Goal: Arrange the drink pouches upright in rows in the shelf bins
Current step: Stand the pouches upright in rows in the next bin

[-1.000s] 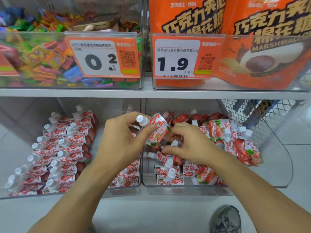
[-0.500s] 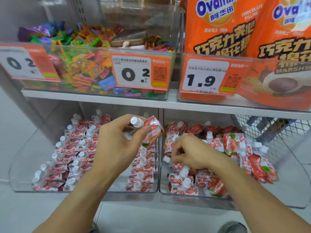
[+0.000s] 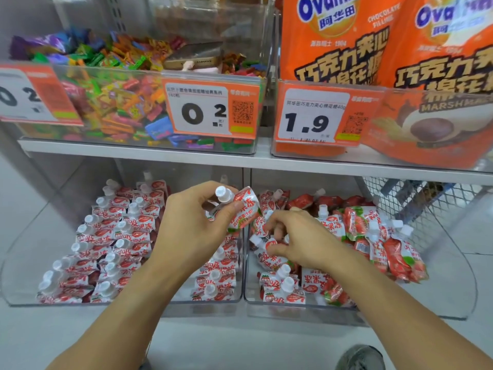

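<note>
My left hand (image 3: 194, 225) holds a red-and-white strawberry drink pouch (image 3: 244, 208) with a white cap, lifted above the divider between two clear bins. The left bin (image 3: 24, 268) has pouches standing upright in neat rows (image 3: 106, 247). In the right bin (image 3: 453, 297) the pouches lie in a loose heap (image 3: 373, 236), with a short row upright at the front (image 3: 282, 287). My right hand (image 3: 298, 239) reaches into that heap, its fingers curled round a pouch (image 3: 266, 252) whose cap points left.
The shelf above carries a clear bin of mixed coloured candies (image 3: 120, 108) with a phone (image 3: 194, 58) lying on top, and orange marshmallow bags (image 3: 373, 62). Orange price tags (image 3: 210, 110) hang in front. A wire basket (image 3: 416, 198) stands at right; a shoe (image 3: 360, 359) shows below.
The view has swung left and up. My left hand keeps the same pouch raised. My right hand has dug lower into the right bin's heap and taken hold of a pouch.
</note>
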Tool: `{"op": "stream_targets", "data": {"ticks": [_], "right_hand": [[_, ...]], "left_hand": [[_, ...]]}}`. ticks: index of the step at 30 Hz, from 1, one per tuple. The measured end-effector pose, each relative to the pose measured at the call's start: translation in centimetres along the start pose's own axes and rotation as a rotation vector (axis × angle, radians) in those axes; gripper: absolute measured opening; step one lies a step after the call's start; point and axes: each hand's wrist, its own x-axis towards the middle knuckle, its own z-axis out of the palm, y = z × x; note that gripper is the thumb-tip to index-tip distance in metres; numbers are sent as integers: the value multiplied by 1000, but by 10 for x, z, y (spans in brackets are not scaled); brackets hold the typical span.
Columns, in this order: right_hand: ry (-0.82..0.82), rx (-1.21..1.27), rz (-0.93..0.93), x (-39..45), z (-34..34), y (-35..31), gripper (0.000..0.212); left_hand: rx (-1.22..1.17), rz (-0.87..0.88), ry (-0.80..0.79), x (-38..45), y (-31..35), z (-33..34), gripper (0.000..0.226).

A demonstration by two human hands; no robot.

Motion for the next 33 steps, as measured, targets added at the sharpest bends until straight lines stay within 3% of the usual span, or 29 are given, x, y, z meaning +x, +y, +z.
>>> {"op": "stream_targets", "data": {"ticks": [7,13,17,26,30,33], "right_hand": [[-61,-46,-50,-9,-5,12,2],[238,165,-35,-32,-9,21,6],[64,54,53,-44,10,25,7],[32,170,86,-44,16,24,12],[-68,43,90,-41,5,23,7],[13,14,97,-41,-11,29,32]], "left_hand": [[46,-20,-2,1,-3,-6,11],[81,-28,-25,-2,-4,-9,12],[76,-32,-21,-4,-3,-10,14],[41,5,3,-1,3,2,12],[8,17,24,-1,5,5,12],[-33,22,41,0,7,8,12]]}}
